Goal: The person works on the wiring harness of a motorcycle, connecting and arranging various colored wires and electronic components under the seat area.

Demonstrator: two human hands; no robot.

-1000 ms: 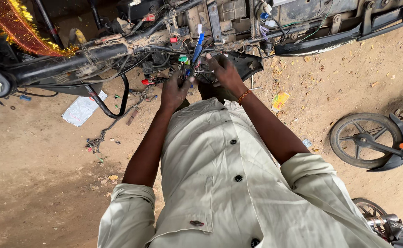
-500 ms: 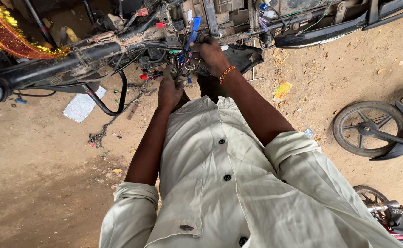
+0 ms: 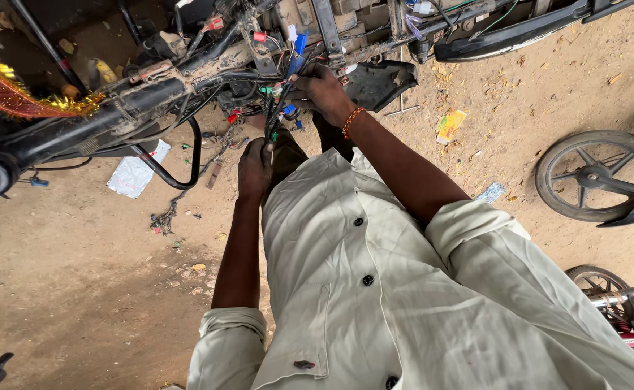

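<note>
Head view looks straight down a pale buttoned shirt (image 3: 403,289) at two bare arms stretched toward a stripped motorcycle frame (image 3: 136,108). Left hand (image 3: 254,170) sits low, just above the shirt's collar edge, fingers curled shut around the lower end of a dark wire bundle (image 3: 273,119) that runs up from the fist into the frame. Right hand (image 3: 320,90), with an orange bracelet (image 3: 351,121) at the wrist, is higher and closer to the frame; its fingers are pinched together on the upper part of the same wires, right where they meet a cluster of coloured connectors. A blue connector (image 3: 299,50) stands just above the right hand's knuckles, and a red one (image 3: 260,36) sits a little to its left on the frame. The bundle is stretched between the two hands, roughly upright in the view.

A black curved tube (image 3: 179,173) hangs below the frame, left of the left hand. On the dirt near it lie a white plastic bag (image 3: 137,172) and a small tangle of loose wire (image 3: 164,217). A red and gold tinsel garland (image 3: 13,90) drapes over the frame at far left. A black panel (image 3: 378,81) lies just right of the right hand, a yellow wrapper (image 3: 450,124) beyond it. A loose wheel (image 3: 597,177) rests on the ground at right, well apart from the hands.
</note>
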